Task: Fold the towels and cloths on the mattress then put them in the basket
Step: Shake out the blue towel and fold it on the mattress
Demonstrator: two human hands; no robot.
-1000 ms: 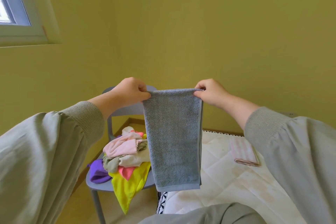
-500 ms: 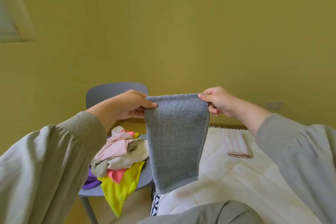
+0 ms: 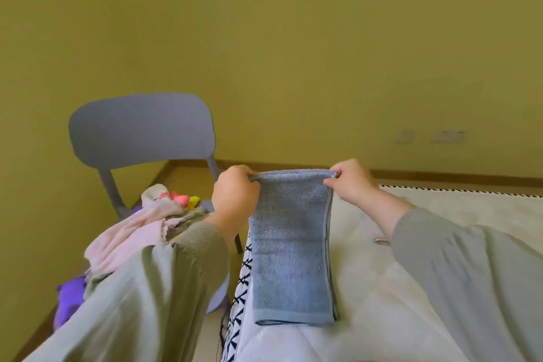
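- Whereas half a second earlier the grey towel [image 3: 291,258] had hung free in the air, its lower end now lay on the mattress [image 3: 367,317], just beside the patterned edge.
- The left hand [image 3: 235,194] still pinched the towel's top left corner, fingers curled round it.
- The right hand [image 3: 351,182] still pinched the top right corner, and both hands had dropped lower, with the top edge taut between them.
- The chair [image 3: 141,126] back now showed whole.
- The pile of cloths [image 3: 132,238] on its seat sat partly behind the left sleeve.
- The folded pink cloth [image 3: 382,241] on the mattress had slipped almost wholly behind the right forearm.
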